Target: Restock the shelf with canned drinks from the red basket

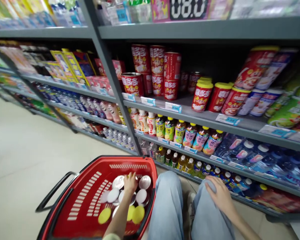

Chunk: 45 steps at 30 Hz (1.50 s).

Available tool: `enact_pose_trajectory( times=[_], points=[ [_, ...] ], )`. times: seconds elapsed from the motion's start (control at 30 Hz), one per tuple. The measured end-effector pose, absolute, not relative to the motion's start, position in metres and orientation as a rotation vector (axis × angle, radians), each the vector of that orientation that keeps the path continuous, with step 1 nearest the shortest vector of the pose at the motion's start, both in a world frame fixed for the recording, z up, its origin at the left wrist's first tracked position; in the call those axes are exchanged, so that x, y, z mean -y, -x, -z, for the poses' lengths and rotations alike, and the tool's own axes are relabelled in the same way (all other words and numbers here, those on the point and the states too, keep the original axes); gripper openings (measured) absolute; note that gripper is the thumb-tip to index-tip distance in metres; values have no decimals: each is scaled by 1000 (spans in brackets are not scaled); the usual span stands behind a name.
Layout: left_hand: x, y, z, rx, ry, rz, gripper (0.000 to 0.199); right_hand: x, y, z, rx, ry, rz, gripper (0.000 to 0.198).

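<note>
Starting at the basket's outer left, its black handle (55, 191) lies folded out, away from my reach. The red basket (90, 170) sits on the floor beside me, its left part bare. In its right half the cans are bunched, tops up: a yellow lid (105, 216) at the near left of the group, white lids (113, 195) behind it. My left hand (130, 182) is down inside the basket, over the back of that group, fingers bent downward; I cannot tell whether they are clamped on a can or only touching tops. To work well here, I'd grip low on one can's side rather than by its lid, which might pop off, and lift straight so the neighbours don't topple. A silver-topped can (145, 182) stands near the basket's back right corner, where knuckles could scrape the wall. Right of the basket are my bent knees, and beyond it the shelf of red cans (201, 96). My right hand (219, 193), well right of the basket, rests on my knee, thumb apart from fingers, holding nothing.
</note>
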<state>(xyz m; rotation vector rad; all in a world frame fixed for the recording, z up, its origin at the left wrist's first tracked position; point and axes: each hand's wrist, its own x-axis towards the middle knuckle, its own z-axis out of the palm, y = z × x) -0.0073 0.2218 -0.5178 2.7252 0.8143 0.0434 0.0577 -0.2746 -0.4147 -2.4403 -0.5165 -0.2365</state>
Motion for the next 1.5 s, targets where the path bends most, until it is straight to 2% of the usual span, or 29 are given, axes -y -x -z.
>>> enact_pose_trajectory(
  times=[0.2, 0.4, 0.6, 0.73, 0.8, 0.9, 0.97, 1.03, 1.13, 1.27, 1.37, 1.5],
  points=[
    [-238, 3, 529, -981, -2705, -75, 43, 267, -62, 408, 474, 2412, 170, 30],
    [-257, 13, 538, -951, -2500, -364, 37, 240, -60, 400, 468, 2418, 124, 22],
    [-241, -3, 460, -845, -2398, -550, 63, 225, -59, 391, 490, 2546, 99, 22],
    [-198, -17, 393, -741, -2278, -712, 79, 221, -61, 390, 521, 2684, 44, 26],
    [-170, -24, 366, -652, -2146, -827, 80, 213, -68, 388, 530, 2676, -26, 33],
    [-125, -39, 339, -424, -1923, -892, 76, 189, -92, 377, 533, 2367, -287, 50],
    [-96, -53, 332, -284, -1791, -854, 65, 165, -113, 366, 471, 1915, -560, 62],
    [-70, -68, 334, -181, -1629, -768, 55, 138, -131, 360, 379, 1429, -826, 78],
    [-40, -86, 345, -154, -1368, -620, 52, 106, -137, 366, 396, 1004, -1096, 90],
    [-18, -87, 353, -243, -1335, -280, 60, 100, -109, 390, 213, 720, -1041, 92],
    [-12, -86, 352, -193, -1278, -135, 70, 110, -91, 393, 74, 673, -928, 78],
    [-7, -98, 357, -259, -1108, -18, 71, 112, -95, 391, -30, 671, -737, 62]
  ],
)
